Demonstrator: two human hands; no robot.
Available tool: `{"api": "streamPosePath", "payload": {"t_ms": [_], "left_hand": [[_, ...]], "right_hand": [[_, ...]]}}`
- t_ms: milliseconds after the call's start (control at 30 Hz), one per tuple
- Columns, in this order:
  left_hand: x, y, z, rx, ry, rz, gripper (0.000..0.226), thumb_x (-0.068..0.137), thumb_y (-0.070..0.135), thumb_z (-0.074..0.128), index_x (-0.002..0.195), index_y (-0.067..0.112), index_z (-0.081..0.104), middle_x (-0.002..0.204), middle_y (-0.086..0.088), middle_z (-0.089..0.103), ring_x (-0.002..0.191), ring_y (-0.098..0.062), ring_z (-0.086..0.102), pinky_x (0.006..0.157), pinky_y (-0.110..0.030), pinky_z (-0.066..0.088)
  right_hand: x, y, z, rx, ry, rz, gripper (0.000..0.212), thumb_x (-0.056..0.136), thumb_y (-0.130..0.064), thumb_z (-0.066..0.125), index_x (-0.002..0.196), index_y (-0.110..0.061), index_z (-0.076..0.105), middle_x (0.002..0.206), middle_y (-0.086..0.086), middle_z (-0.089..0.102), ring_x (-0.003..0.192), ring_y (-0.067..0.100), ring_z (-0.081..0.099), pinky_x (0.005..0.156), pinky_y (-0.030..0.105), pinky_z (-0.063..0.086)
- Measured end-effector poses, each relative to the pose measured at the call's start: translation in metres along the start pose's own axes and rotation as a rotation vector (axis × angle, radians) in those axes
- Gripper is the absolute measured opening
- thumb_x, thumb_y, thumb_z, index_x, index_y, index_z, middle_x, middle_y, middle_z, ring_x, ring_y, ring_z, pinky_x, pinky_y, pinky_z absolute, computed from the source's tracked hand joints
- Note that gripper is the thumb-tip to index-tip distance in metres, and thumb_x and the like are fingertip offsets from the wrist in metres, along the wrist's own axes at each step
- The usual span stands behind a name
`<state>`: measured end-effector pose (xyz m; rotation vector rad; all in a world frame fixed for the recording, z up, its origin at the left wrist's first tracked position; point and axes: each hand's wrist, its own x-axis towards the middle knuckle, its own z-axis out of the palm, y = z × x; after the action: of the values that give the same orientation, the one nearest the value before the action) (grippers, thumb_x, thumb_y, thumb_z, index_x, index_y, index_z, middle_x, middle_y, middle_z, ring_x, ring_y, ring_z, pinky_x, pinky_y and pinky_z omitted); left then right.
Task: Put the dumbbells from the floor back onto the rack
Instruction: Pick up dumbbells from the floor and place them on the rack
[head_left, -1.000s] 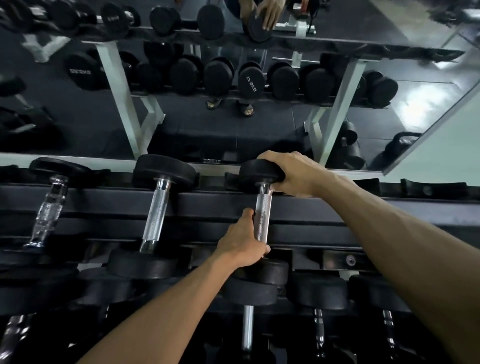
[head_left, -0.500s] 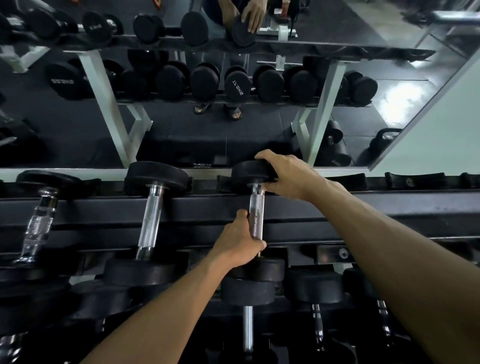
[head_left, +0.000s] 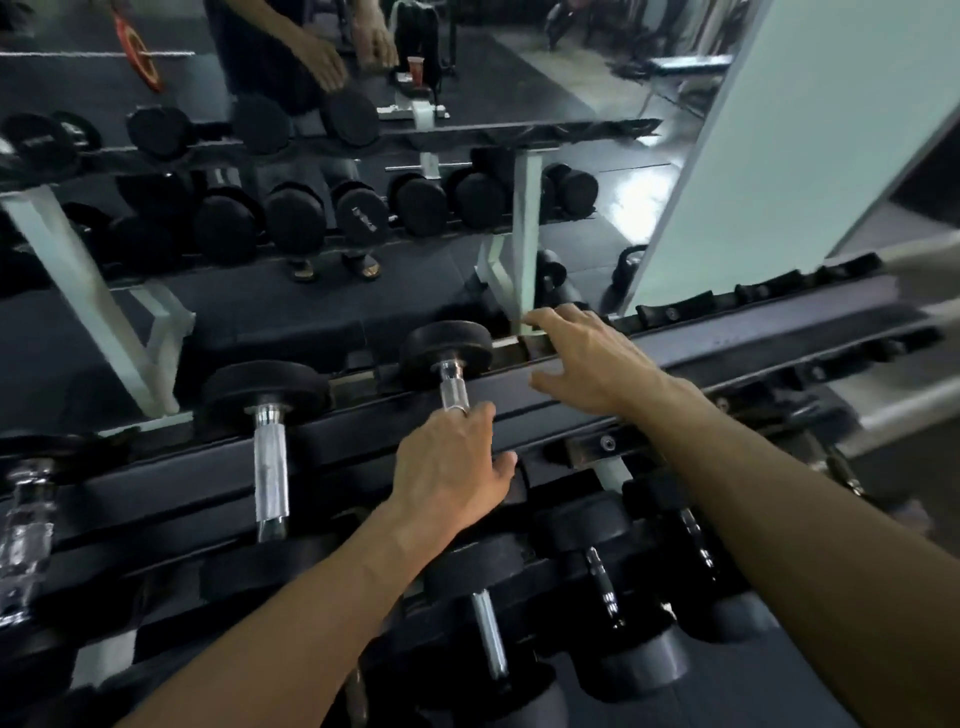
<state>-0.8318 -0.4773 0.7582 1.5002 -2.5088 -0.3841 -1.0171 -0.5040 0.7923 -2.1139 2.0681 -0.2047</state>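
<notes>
Resting over the handle of the dumbbell (head_left: 451, 374), the left hand (head_left: 451, 470) lies with loosely bent fingers, and from this view it cannot be told whether the handle is really gripped or only covered. The right hand (head_left: 589, 358) is seen open, fingers spread, hovering near the top rail of the rack (head_left: 727, 345), at about 3 o'clock from the far head of the dumbbell and apart from it.

The dumbbell is found across the upper tier, its far head at 12 o'clock from the left hand, its near head hidden below the wrist. A second dumbbell (head_left: 267, 415) is laid parallel at 9 o'clock, and a third (head_left: 26, 519) at the far left edge.

The step is judged to be almost done: the weight seems to be seated. For a good finish, both heads should be checked to sit in their saddles before the fingers are taken away, and the handle should be released slowly, so that no rolling toward the free place at 3 o'clock is allowed. Fingers should be kept out from under the heads.

On the lower tier, at 5 o'clock, more dumbbells (head_left: 608, 577) are stored. A mirror (head_left: 311, 312) stands behind.
</notes>
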Motion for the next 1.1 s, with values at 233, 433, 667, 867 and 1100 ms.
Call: {"api": "streamPosePath", "payload": {"t_ms": [233,433,667,867,1100], "left_hand": [[-0.054,0.057,0.007,0.130,-0.005,0.389,0.048,0.090,0.052,0.051,0.126,0.020,0.049,0.117,-0.003,0.060,0.110,-0.022,0.056,0.094,-0.036,0.041],[-0.111,0.126,0.042,0.095,-0.127,0.638,0.043,0.089,0.048,0.052,0.121,0.021,0.048,0.116,-0.002,0.059,0.112,-0.022,0.054,0.096,-0.035,0.039],[-0.193,0.194,0.119,0.121,-0.349,0.794,0.053,0.092,0.048,0.048,0.135,0.019,0.041,0.128,-0.004,0.054,0.119,-0.022,0.050,0.098,-0.036,0.037],[-0.273,0.229,0.210,0.125,-0.560,0.806,0.055,0.093,0.051,0.044,0.136,0.018,0.040,0.129,-0.004,0.053,0.118,-0.022,0.049,0.097,-0.036,0.038],[-0.327,0.225,0.328,0.116,-0.779,0.774,0.053,0.092,0.051,0.047,0.135,0.019,0.041,0.130,-0.003,0.052,0.119,-0.022,0.049,0.096,-0.037,0.042]], "right_hand": [[-0.133,0.021,-0.011,-0.086,0.046,0.257,0.065,0.086,-0.040,0.062,0.142,-0.023,0.035,0.138,0.008,0.045,0.130,0.030,0.041,0.100,0.048,0.044],[-0.266,0.054,0.002,-0.092,0.030,0.496,0.066,0.087,-0.041,0.061,0.144,-0.023,0.034,0.139,0.008,0.044,0.128,0.030,0.043,0.100,0.047,0.044],[-0.411,0.088,0.047,-0.018,-0.009,0.707,0.066,0.087,-0.040,0.061,0.145,-0.022,0.034,0.137,0.007,0.044,0.128,0.030,0.042,0.099,0.044,0.044],[-0.523,0.116,0.119,0.066,-0.074,0.827,0.066,0.087,-0.039,0.061,0.145,-0.025,0.032,0.138,0.007,0.044,0.127,0.029,0.043,0.098,0.043,0.044],[-0.594,0.143,0.240,0.196,-0.140,0.928,0.062,0.084,-0.037,0.060,0.141,-0.025,0.038,0.129,0.007,0.048,0.122,0.031,0.046,0.096,0.045,0.046]]}}
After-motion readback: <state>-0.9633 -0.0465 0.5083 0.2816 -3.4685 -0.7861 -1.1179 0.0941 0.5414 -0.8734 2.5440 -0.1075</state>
